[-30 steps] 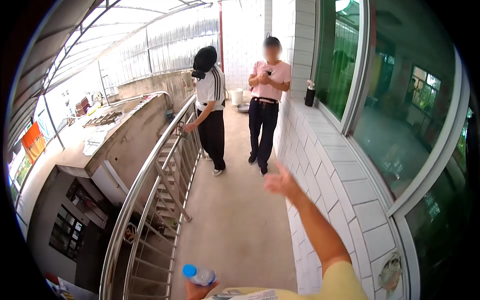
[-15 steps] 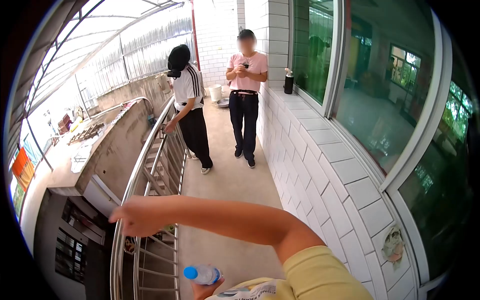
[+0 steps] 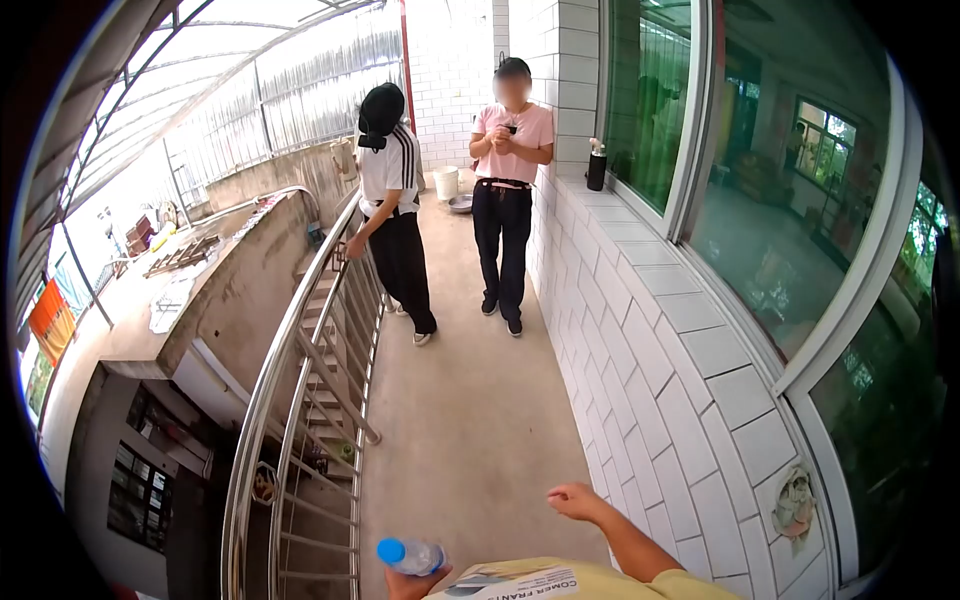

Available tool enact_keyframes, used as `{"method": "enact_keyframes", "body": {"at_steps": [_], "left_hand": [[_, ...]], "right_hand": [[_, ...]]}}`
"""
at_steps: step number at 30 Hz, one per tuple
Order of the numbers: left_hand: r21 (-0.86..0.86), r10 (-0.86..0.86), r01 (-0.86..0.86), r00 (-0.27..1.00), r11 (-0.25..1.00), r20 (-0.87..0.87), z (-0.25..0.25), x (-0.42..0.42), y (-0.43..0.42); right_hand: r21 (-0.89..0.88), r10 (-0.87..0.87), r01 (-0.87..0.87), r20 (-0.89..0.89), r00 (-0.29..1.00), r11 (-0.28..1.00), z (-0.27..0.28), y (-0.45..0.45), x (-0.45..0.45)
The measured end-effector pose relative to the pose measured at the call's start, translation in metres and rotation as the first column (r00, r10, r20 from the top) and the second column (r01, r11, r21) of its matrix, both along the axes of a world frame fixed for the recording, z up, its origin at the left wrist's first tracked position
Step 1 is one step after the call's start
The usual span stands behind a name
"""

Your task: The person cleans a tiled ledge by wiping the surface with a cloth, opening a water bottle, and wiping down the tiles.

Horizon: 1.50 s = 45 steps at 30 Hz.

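My left hand [image 3: 408, 582] is wrapped round a clear plastic water bottle [image 3: 424, 557] with a blue cap, low in the head view beside the railing. The bottle is upright and slightly tilted, its lower part hidden by my fingers. My right hand [image 3: 578, 501] is held out in front of my yellow shirt [image 3: 520, 580], over the walkway floor. Its fingers are curled in, and nothing shows in them. It touches neither the tiled wall nor the bottle.
A metal railing [image 3: 283, 372] runs along the left, above a drop. White tiled wall [image 3: 640, 330] and windows line the right; a crumpled cloth [image 3: 792, 505] and a black bottle [image 3: 597, 168] sit on the ledge. Two people [image 3: 388, 200] [image 3: 512, 150] stand ahead, near a bucket [image 3: 446, 183] and basin [image 3: 460, 204].
My right arm, earlier stretched left across the view over the railing, has swung back to the right, near my body. My left hand keeps the bottle, slightly lower in view.
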<state>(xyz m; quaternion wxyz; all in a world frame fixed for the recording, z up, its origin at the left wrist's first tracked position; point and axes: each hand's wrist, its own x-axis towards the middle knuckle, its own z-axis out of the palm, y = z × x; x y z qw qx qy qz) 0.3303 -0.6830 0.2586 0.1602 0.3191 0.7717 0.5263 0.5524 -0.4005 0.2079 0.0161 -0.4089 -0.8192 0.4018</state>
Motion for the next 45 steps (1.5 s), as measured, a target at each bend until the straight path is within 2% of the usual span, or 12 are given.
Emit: {"method": "enact_keyframes", "body": {"at_steps": [2,6,8,10,13,16,19,20,23,36,42,45], "left_hand": [[0.017,-0.179,0.178,0.984,0.984,0.027,-0.022,-0.020,-0.005],[-0.046,-0.182,0.196,0.961,0.979,0.210,0.019,-0.008,0.010],[-0.023,-0.215,0.225,0.952,0.974,0.218,0.002,-0.009,0.012],[0.022,-0.273,0.275,0.937,0.961,0.216,-0.004,-0.009,0.015],[0.007,-0.369,0.375,0.911,0.927,0.186,-0.005,-0.007,0.018],[0.291,-0.519,0.450,0.822,0.844,0.235,-0.019,-0.010,0.030],[0.176,-0.411,0.372,0.854,0.911,0.319,-0.031,-0.006,0.024],[0.309,-0.433,0.375,0.890,0.874,0.143,-0.044,-0.007,0.029],[-0.102,-0.392,0.413,0.903,0.905,0.176,-0.027,-0.006,0.017],[-0.248,-0.329,0.384,0.914,0.889,0.238,-0.012,-0.003,0.010],[0.022,-0.406,0.407,0.904,0.913,0.133,-0.003,-0.005,0.023],[-0.070,-0.437,0.461,0.873,0.885,0.217,-0.031,-0.012,0.019]], "right_hand": [[-0.204,-0.052,0.006,-0.220,0.974,0.979,0.013,-0.027,-0.012],[0.027,0.089,-0.085,-0.427,0.900,0.996,0.104,-0.057,-0.066],[0.324,0.347,-0.195,-0.521,0.780,0.926,0.117,-0.069,-0.083],[0.122,0.329,-0.341,-0.678,0.657,0.932,0.146,-0.088,-0.090],[0.147,0.424,-0.466,-0.704,0.570,0.872,0.167,-0.102,-0.098],[0.216,0.558,-0.537,-0.541,0.629,0.816,0.169,-0.102,-0.102],[0.328,0.556,-0.450,-0.537,0.635,0.831,0.167,-0.106,-0.103],[0.312,0.548,-0.454,-0.540,0.638,0.835,0.167,-0.106,-0.103],[0.311,0.515,-0.411,-0.513,0.687,0.857,0.173,-0.109,-0.101],[0.453,0.600,-0.421,-0.393,0.697,0.786,0.188,-0.118,-0.107],[0.588,0.665,-0.398,-0.347,0.661,0.704,0.195,-0.113,-0.111],[0.571,0.641,-0.376,-0.381,0.666,0.730,0.188,-0.114,-0.110]]}}
